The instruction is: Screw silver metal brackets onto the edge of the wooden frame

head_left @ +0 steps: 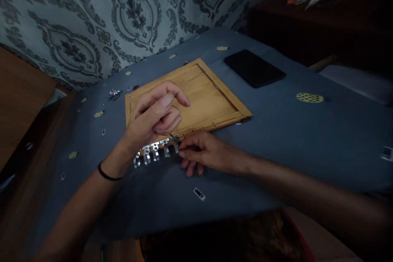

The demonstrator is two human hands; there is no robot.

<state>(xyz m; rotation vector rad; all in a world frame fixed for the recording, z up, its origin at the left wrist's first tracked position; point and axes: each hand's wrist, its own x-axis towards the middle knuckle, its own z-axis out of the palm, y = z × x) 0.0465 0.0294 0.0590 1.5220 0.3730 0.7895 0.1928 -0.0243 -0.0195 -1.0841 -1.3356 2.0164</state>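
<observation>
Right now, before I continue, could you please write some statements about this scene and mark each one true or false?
Metal pieces form a row along the near edge of the wooden panel. True.
The left hand is stretched flat. False: the left hand has bent fingers.
The right hand is at the row's right end. True.
The flat black device lies on the wooden panel. False: the flat black device lies apart from it, on the tablecloth.
</observation>
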